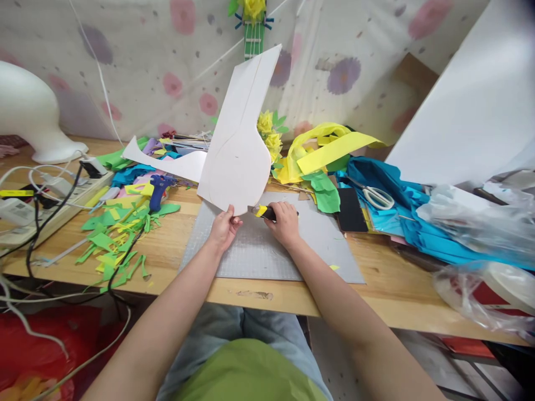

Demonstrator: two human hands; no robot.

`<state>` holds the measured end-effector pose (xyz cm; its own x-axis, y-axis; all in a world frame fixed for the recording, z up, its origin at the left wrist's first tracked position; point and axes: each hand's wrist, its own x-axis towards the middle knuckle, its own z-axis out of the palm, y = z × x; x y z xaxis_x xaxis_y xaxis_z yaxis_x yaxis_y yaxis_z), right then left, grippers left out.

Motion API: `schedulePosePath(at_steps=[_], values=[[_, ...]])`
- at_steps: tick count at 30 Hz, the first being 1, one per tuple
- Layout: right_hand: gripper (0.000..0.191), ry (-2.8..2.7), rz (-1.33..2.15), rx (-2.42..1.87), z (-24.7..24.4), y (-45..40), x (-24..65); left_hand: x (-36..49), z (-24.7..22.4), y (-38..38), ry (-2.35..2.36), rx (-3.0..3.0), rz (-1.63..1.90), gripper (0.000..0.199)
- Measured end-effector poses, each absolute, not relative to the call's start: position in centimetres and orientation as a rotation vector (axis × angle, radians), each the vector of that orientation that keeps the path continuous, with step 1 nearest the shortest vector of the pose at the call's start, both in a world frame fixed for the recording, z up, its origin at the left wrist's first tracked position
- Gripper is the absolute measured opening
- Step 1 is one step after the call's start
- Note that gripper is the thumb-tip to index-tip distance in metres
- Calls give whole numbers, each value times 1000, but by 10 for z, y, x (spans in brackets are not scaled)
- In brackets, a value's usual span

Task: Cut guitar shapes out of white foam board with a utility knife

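Note:
My left hand [225, 228] pinches the lower edge of a white foam board piece [240, 145], which is tilted up above the grey cutting mat [267, 250]. Its right side is cut in a curve, and faint pencil lines run over its face. In my right hand [285, 221] is a yellow and black utility knife [267, 212], its blade out at the board's bottom edge. A curved white offcut [167, 164] lies behind the board to the left.
On the left are green and yellow scraps [111, 239], a blue glue gun [159, 192], a power strip [54, 206] with cables, and a white mannequin head [29, 106]. To the right lie yellow crepe paper [334, 153], scissors [378, 197], blue paper [434, 234] and a plastic-wrapped roll [497, 289].

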<state>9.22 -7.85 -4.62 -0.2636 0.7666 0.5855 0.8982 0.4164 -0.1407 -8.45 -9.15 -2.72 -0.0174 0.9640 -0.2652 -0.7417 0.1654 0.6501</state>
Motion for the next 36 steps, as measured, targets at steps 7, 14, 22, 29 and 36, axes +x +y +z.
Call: schedulePosePath(at_steps=[7, 14, 22, 29, 36], values=[[14, -2050, -340, -1420, -45, -71, 97, -86, -31, -92, 773, 402, 1380, 20], [13, -2050, -262, -1405, -45, -66, 104, -87, -35, -92, 754, 451, 1364, 23], [18, -1897, -181, -1460, -44, -65, 115, -86, -31, -95, 789, 414, 1360, 21], [15, -2173, -264, -1317, -42, -71, 93, -86, -35, -94, 775, 453, 1348, 24], [13, -2089, -247, -1392, -43, -67, 98, -87, -34, -94, 799, 457, 1331, 18]])
